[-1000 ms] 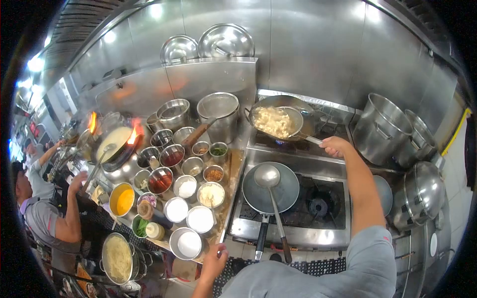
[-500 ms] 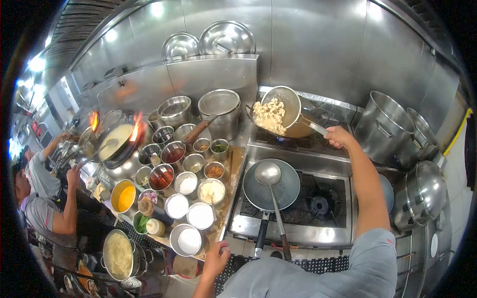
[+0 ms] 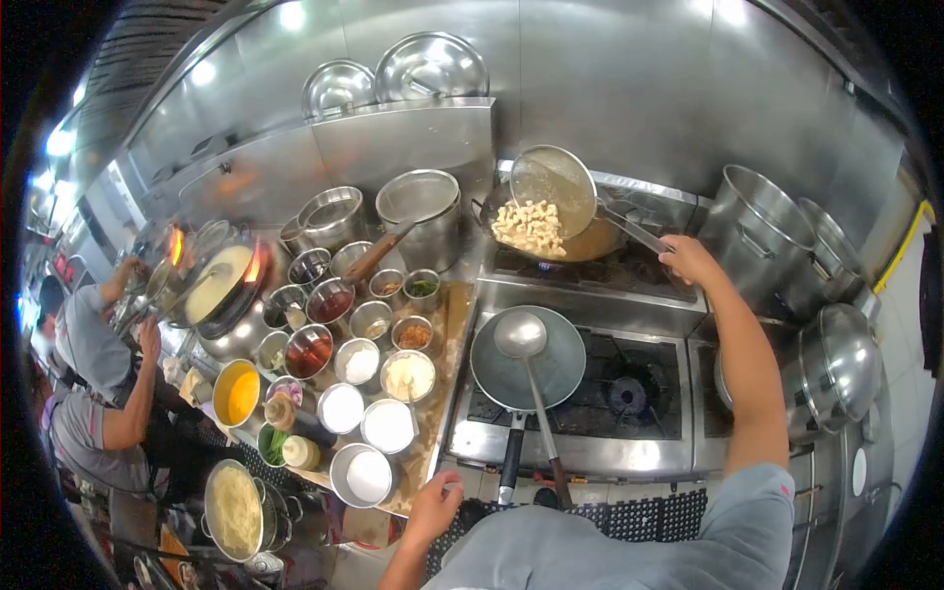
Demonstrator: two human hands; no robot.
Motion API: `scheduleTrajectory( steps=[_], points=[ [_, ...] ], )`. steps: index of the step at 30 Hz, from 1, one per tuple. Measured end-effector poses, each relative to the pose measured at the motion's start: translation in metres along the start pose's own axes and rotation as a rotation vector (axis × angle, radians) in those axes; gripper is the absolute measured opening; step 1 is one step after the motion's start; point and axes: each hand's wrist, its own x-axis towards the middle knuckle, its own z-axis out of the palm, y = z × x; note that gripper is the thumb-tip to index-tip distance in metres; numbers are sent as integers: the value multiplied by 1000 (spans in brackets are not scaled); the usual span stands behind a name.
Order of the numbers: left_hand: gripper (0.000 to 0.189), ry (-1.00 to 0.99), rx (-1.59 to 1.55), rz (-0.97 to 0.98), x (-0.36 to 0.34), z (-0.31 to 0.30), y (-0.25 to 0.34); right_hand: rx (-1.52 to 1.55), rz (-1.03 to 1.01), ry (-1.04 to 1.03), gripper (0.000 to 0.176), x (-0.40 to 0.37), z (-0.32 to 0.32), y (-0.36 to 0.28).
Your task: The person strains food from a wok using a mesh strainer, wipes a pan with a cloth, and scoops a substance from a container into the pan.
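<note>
My right hand (image 3: pixel 687 260) grips the handle of a wire-mesh strainer (image 3: pixel 553 179), tilted over a wok (image 3: pixel 481 218) on the back burner. Pale, chunky pieces of food (image 3: pixel 529 230) are massed below the strainer's rim, at the wok's left side. Brownish liquid (image 3: pixel 594 242) shows to the right of them. My left hand (image 3: pixel 436 504) is low by the counter's front corner, fingers curled in, with nothing visible in them. In front of me a frying pan (image 3: pixel 489 368) sits on the stove with a ladle (image 3: pixel 521 334) resting in it.
On the left counter (image 3: pixel 447 334) stand several metal bowls, a yellow-filled pot (image 3: pixel 237 391) and a squeeze bottle (image 3: pixel 300 452). Two people work at far left beside a flaming wok (image 3: pixel 218 285). Tall stockpots (image 3: pixel 757 221) stand at right. A large pot of pale food (image 3: pixel 234 511) is lower left.
The strainer has tipped further over, and its pale pieces now lie lower, in the wok. My right hand has turned slightly with the handle. The view has shifted a little.
</note>
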Motion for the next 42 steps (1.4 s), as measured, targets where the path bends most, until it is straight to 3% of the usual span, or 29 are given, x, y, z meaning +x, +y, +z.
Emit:
scheduleTrajectory(
  steps=[9,12,15,18,20,27,29,33,35,38,42],
  points=[
    [28,-49,14,65,5,6,18,-136,-143,175,36,-22,-5,16],
    [30,-46,-12,16,5,7,24,-56,-47,122,37,-34,-9,9],
    [30,-61,55,98,6,9,21,22,31,127,39,-25,-7,19],
    [32,-57,-1,49,6,10,24,-84,22,220,38,-14,-4,22],
    [33,-80,5,11,5,9,28,-295,-54,402,32,-5,2,23],
    [31,-48,-8,14,3,5,16,-623,-86,533,21,40,15,54],
    [31,-53,-25,-40,0,2,16,-322,45,335,17,42,19,54],
    [30,-8,33,-9,-4,1,0,-192,118,136,13,48,25,54],
    [31,-19,7,-37,-5,1,-5,39,279,-51,31,59,29,63],
    [32,-29,-37,-71,-10,-5,0,287,435,-152,45,49,28,44],
    [34,-8,-12,-47,-11,-9,-1,309,419,-243,55,54,35,32]
  ],
)
